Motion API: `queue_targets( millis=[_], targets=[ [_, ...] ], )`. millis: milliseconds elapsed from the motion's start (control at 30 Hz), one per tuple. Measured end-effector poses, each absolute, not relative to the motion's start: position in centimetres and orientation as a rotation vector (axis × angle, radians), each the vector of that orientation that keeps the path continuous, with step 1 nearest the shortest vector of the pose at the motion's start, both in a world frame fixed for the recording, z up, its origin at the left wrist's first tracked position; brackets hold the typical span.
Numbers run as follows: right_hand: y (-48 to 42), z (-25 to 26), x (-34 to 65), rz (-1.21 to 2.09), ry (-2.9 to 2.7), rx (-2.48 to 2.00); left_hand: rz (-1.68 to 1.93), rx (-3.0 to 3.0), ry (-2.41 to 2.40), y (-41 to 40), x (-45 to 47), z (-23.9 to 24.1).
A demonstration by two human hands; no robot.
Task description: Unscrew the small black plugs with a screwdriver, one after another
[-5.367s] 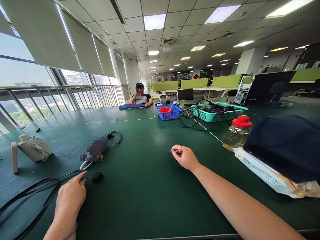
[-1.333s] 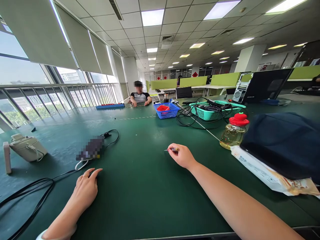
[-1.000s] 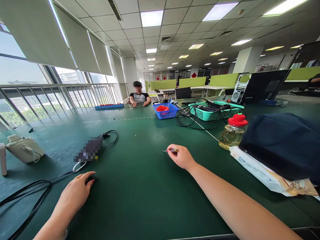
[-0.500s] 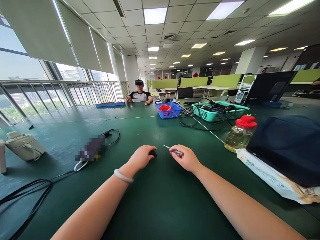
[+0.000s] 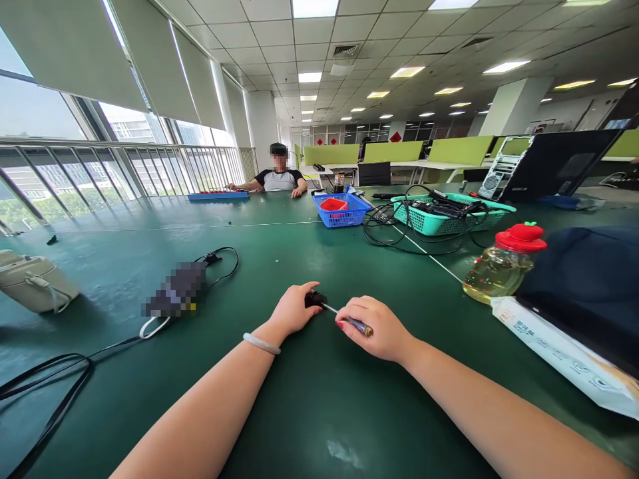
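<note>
In the middle of the green table (image 5: pixel 279 412), my left hand (image 5: pixel 294 311) is closed around a small black part (image 5: pixel 314 299), its thumb and fingers on either side. What kind of part it is I cannot make out. My right hand (image 5: pixel 382 329) grips a screwdriver (image 5: pixel 358 326) by its brownish handle, with the thin metal shaft pointing left. The screwdriver's tip meets the right side of the black part, or lies right beside it. A whitish bangle sits on my left wrist.
A blue basket (image 5: pixel 344 218) with a red tray and a green basket (image 5: pixel 429 225) full of black cables stand further back. Rightward are a red-lidded bottle (image 5: pixel 502 273) and a wipes pack (image 5: pixel 559 356). A blurred dark item (image 5: pixel 177 291) with cords lies left. A person (image 5: pixel 279 179) sits opposite.
My right hand has brought the screwdriver tip over to the black part. My left hand has turned so more of that part shows. The camera view has tilted down slightly.
</note>
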State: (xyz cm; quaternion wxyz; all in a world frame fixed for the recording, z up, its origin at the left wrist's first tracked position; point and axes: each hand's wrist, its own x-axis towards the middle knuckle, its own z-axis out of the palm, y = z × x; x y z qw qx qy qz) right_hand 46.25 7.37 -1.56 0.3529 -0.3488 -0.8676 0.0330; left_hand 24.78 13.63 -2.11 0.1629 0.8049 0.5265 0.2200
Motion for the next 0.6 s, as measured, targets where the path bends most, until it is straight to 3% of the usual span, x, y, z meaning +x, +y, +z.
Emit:
queue_targets(
  millis=[600],
  targets=[
    [6.85, -1.16, 45.13, -0.351, -2.434, -0.747, 0.627, 2.33, 1.47, 13.79, 24.96, -2.46]
  ],
)
